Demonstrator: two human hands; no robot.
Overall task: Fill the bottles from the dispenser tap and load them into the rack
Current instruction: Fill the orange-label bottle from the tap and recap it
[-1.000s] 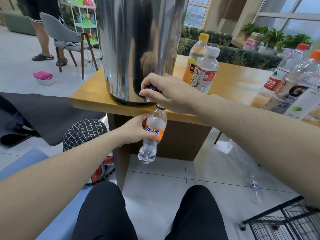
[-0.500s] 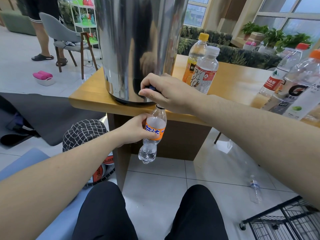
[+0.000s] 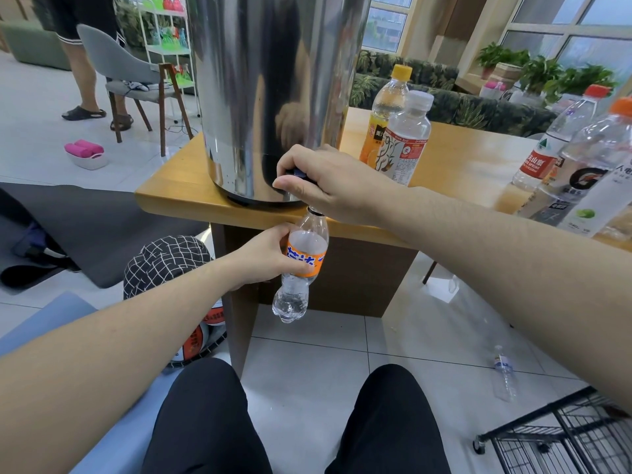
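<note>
While the steel dispenser [image 3: 273, 90] stands at the near edge of the wooden tabletop [image 3: 461, 165], its dark tap [image 3: 301, 175] is gripped by the curled fingers of the right hand [image 3: 328, 183]. An orange-labelled clear bottle [image 3: 301, 265], uncapped and tilted slightly, is held around its label by the left hand [image 3: 270, 256], its mouth raised just under the tap and below the tabletop's edge; water is seen in its lower part. Capped bottles [image 3: 407, 138] are grouped on the tabletop behind the right hand, others [image 3: 578, 159] at far right. A black wire rack [image 3: 564, 436] is seen on the tiled floor at lower right, with one bottle [image 3: 502, 374] lying near it.
</note>
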